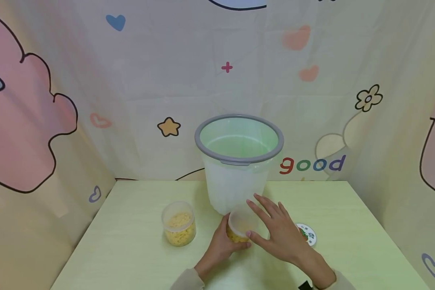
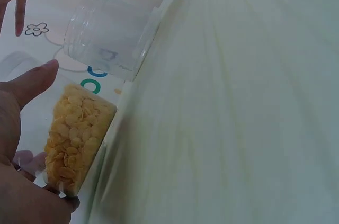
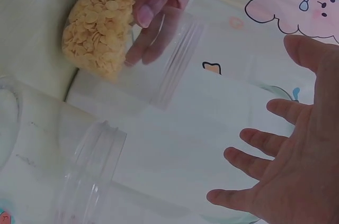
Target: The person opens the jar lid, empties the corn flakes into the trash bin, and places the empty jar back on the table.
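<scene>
My left hand (image 1: 220,242) grips a clear plastic jar (image 1: 243,219) by its side, thumb and fingers wrapped round it. Yellow flakes (image 2: 79,134) fill the jar's lower part, and its top is uncovered. Beside that jar, with spread fingers, is my right hand (image 1: 280,233); in the right wrist view it stands apart from the jar and holds nothing. A second clear jar (image 2: 111,33), without flakes, stands on the table to the right, mostly hidden by my right hand in the head view. Left of my hands is another uncovered jar (image 1: 179,225) of yellow flakes.
A pale bin (image 1: 235,185) with a grey rim stands directly behind the held jar. On the table's right lies a white round disc (image 1: 311,237) with a coloured picture, partly behind my right hand. Printed cloth (image 1: 148,80) hangs around the table (image 1: 119,249).
</scene>
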`<state>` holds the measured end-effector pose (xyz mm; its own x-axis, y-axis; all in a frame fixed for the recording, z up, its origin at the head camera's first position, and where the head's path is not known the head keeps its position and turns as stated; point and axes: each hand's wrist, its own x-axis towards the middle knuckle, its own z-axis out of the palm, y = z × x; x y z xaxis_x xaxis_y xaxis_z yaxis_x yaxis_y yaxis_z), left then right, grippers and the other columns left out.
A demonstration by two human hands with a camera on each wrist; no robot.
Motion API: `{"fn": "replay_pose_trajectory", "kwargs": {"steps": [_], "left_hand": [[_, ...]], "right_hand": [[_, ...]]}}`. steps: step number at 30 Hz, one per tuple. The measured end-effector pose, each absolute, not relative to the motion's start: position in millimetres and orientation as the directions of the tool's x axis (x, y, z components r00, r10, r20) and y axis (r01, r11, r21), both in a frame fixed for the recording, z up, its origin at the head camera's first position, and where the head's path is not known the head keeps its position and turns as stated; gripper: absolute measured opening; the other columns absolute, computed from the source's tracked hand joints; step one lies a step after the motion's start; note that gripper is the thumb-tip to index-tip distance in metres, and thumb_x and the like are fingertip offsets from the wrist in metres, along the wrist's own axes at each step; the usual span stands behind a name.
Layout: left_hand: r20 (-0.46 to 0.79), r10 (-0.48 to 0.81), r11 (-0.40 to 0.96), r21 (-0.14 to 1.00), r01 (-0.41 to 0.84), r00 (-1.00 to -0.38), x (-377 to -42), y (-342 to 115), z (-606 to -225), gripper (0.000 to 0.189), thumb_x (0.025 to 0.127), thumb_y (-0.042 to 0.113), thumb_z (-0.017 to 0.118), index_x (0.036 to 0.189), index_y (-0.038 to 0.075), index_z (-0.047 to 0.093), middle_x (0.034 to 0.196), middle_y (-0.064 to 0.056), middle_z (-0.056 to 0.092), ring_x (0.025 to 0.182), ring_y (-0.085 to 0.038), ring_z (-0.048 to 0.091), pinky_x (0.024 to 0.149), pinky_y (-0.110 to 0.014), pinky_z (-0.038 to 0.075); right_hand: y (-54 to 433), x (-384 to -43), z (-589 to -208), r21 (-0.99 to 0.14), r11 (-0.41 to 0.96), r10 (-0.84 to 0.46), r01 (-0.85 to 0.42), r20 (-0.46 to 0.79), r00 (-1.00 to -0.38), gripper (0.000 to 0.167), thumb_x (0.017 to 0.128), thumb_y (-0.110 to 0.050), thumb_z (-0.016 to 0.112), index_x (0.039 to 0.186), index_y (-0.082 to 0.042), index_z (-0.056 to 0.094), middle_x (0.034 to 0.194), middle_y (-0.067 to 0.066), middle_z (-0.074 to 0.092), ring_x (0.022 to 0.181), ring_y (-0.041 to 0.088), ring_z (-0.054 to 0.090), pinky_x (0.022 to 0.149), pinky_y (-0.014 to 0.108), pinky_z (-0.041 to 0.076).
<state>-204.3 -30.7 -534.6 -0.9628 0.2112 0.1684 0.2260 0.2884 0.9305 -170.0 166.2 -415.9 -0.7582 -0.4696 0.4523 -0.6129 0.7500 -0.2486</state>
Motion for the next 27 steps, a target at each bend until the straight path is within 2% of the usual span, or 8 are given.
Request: {"fn": "replay_pose_trajectory", "kwargs": {"steps": [8, 15, 19, 23, 27], "left_hand": [[0.186, 0.204, 0.311, 0.919, 0.244, -0.961, -197, -33, -519, 0.099, 0.068, 0.037, 0.089, 0.148, 0.02, 0.033, 0.142, -0.006, 0.05, 0.123, -0.025, 0.052, 0.1, -0.047, 0.045], [0.235, 0.191, 0.387, 0.874, 0.293, -0.953, -190, -36, -506, 0.099, 0.067, 0.04, 0.089, 0.147, 0.023, 0.033, 0.142, -0.006, 0.047, 0.124, -0.026, 0.051, 0.1, -0.049, 0.046], [0.312, 0.192, 0.456, 0.811, 0.366, -0.93, -188, -37, -499, 0.097, 0.067, 0.037, 0.089, 0.146, 0.023, 0.034, 0.142, -0.006, 0.045, 0.124, -0.025, 0.05, 0.099, -0.049, 0.048], [0.392, 0.177, 0.508, 0.75, 0.425, -0.903, -185, -37, -494, 0.096, 0.065, 0.033, 0.091, 0.144, 0.021, 0.037, 0.14, -0.005, 0.046, 0.123, -0.022, 0.049, 0.096, -0.046, 0.05], [0.473, 0.159, 0.551, 0.686, 0.476, -0.866, -183, -36, -490, 0.094, 0.064, 0.033, 0.092, 0.141, 0.018, 0.04, 0.137, -0.003, 0.048, 0.124, -0.02, 0.047, 0.096, -0.044, 0.051]], "right_hand": [[164, -171, -413, -0.249, 0.74, -0.47, -0.625, 0.475, -0.744, 0.073, 0.087, -0.045, 0.068, 0.151, -0.026, 0.038, 0.157, 0.006, 0.037, 0.144, 0.026, 0.035, 0.112, 0.066, 0.027], [159, -172, -409, -0.249, 0.723, -0.471, -0.645, 0.506, -0.723, 0.074, 0.087, -0.043, 0.069, 0.152, -0.024, 0.038, 0.157, 0.007, 0.038, 0.143, 0.029, 0.037, 0.111, 0.066, 0.029], [156, -171, -408, -0.246, 0.718, -0.469, -0.651, 0.52, -0.714, 0.074, 0.086, -0.043, 0.07, 0.151, -0.024, 0.039, 0.156, 0.008, 0.038, 0.141, 0.031, 0.04, 0.106, 0.06, 0.039], [152, -170, -407, -0.259, 0.715, -0.465, -0.65, 0.519, -0.718, 0.074, 0.086, -0.043, 0.07, 0.151, -0.024, 0.039, 0.157, 0.006, 0.037, 0.14, 0.03, 0.041, 0.093, 0.052, 0.053], [148, -169, -407, -0.279, 0.71, -0.456, -0.647, 0.518, -0.724, 0.073, 0.087, -0.044, 0.07, 0.15, -0.024, 0.041, 0.156, 0.006, 0.038, 0.139, 0.03, 0.042, 0.084, 0.05, 0.057]]}}
